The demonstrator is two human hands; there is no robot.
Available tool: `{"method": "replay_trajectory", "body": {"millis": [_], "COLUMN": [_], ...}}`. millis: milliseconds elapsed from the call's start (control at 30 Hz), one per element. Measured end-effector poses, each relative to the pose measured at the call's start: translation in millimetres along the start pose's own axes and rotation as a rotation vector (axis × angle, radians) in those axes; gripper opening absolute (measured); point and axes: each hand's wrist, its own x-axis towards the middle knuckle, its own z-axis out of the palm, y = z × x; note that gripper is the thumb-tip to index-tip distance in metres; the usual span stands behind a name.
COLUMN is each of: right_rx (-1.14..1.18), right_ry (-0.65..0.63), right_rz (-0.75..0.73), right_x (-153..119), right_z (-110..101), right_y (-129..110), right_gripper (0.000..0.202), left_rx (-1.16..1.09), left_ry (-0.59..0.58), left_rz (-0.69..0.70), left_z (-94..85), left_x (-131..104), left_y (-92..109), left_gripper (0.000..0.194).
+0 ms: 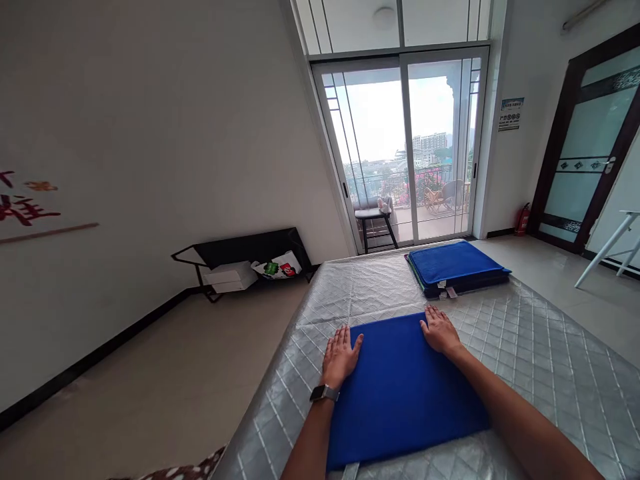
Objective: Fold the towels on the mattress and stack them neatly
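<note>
A flat blue fabric panel, with a small pale tag at its near edge, lies on the silver quilted cover. My left hand rests flat over the panel's far left corner, fingers stretched forward; a dark watch is on that wrist. Palm down at the far right corner lies my right hand, its fingers also extended and its thumb over the blue cloth. Neither hand grips anything. Just beyond, a stack of folded blue fabric pieces sits on the same cover, white tags showing at its front.
A low black rack holding a white box and a printed bag stands against the left wall. Ahead are glass sliding doors with a dark stool. To the right are a fire extinguisher and white table legs.
</note>
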Motion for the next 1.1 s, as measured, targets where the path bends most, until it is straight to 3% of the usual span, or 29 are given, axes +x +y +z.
{"method": "replay_trajectory", "body": {"millis": [133, 233, 300, 367, 500, 600, 700, 933, 1000, 1100], "right_rx": [0.046, 0.081, 0.094, 0.094, 0.060, 0.035, 0.047, 0.083, 0.077, 0.054], "right_ry": [-0.011, -0.001, 0.010, 0.020, 0.022, 0.003, 0.004, -0.007, -0.010, -0.011], "right_rz": [0.018, 0.017, 0.020, 0.026, -0.028, -0.069, -0.034, 0.018, 0.018, 0.012], "right_x": [0, 1, 2, 2, 1, 0, 0, -2, -2, -1], "right_z": [1, 3, 5, 7, 11, 11, 7, -2, -2, 0], "right_y": [0, -1, -1, 0, 7, 10, 7, -2, -1, 1], "right_gripper": [0.065, 0.065, 0.065, 0.065, 0.062, 0.062, 0.061, 0.063, 0.063, 0.063], "left_rx": [0.035, 0.049, 0.043, 0.023, -0.042, -0.073, -0.070, 0.005, 0.014, 0.009], "left_ry": [-0.022, 0.006, 0.029, 0.038, 0.036, 0.031, 0.023, 0.015, 0.011, 0.013], "left_rz": [-0.002, 0.044, 0.107, 0.208, 0.425, 0.455, 0.385, 0.074, 0.020, -0.026], "left_z": [-15.1, -33.4, -41.7, -42.7, -27.7, -17.1, -14.1, -22.2, -21.8, -17.7], "left_x": [9, 22, 30, 32, 21, 12, 6, -1, -3, -2], "left_y": [-2, 15, 43, 86, 177, 206, 183, 46, 25, 16], "left_gripper": [0.072, 0.070, 0.069, 0.068, 0.057, 0.054, 0.055, 0.062, 0.066, 0.073]}}
